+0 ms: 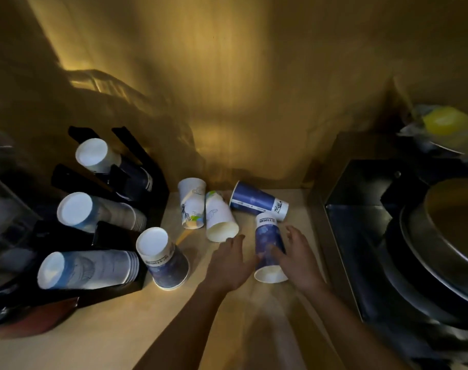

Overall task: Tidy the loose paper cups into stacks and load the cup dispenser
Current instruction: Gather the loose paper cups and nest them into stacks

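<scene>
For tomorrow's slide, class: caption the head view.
Both hands, left hand and right hand, flank a fallen blue cup beside the cup dispenser.

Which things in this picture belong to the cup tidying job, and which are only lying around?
Belong to the job:
- loose cups on the counter, e.g. dark blue cup between left hand and right hand
- white cup
- black cup dispenser

Only lying around:
- metal pans, at right
- yellow object

One head cam, looking fwd and steeply down, close over pale wooden countertop (115,337); black multi-slot cup dispenser (150,166) at 9 o'clock, yellowish wall (227,76) at 12.
</scene>
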Available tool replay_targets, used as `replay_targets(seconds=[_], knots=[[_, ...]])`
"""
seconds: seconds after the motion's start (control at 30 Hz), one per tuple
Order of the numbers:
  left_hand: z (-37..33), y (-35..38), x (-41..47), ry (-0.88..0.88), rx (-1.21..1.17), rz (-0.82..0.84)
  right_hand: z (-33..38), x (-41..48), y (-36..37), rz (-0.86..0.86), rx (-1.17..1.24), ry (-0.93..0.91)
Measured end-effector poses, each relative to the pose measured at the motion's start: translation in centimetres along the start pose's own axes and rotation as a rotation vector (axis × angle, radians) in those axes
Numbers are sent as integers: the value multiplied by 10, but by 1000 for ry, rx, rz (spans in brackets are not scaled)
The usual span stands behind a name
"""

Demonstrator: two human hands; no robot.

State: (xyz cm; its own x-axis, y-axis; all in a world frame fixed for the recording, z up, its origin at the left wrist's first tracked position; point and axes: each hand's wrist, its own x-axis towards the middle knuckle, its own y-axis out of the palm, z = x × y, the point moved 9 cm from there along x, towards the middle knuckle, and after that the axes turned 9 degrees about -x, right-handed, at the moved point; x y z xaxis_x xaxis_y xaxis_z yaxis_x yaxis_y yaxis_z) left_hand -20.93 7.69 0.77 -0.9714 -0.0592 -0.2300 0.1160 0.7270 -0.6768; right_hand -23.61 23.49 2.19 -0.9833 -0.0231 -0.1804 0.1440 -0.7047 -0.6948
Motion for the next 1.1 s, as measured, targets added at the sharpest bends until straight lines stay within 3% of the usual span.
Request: replay_targets(seconds=[0.07, 0.23, 0.4, 0.57, 0.87, 1.1], knots=[[12, 23, 6, -115, -127, 96, -20, 7, 10, 77, 29, 133], [28, 52, 9, -341, -476, 119, -55, 3, 33, 220, 176, 380], [24, 66, 6, -374, -675, 149, -61, -8, 37, 277, 266, 486], [26, 63, -5, -500, -979, 190, -44, -15, 27, 185, 428, 413], [10, 20, 0, -307, -1080, 202, -8, -26, 23, 236, 723, 309], [-2, -7, 3, -269, -1147, 151, 17, -11, 22, 359, 596, 173]])
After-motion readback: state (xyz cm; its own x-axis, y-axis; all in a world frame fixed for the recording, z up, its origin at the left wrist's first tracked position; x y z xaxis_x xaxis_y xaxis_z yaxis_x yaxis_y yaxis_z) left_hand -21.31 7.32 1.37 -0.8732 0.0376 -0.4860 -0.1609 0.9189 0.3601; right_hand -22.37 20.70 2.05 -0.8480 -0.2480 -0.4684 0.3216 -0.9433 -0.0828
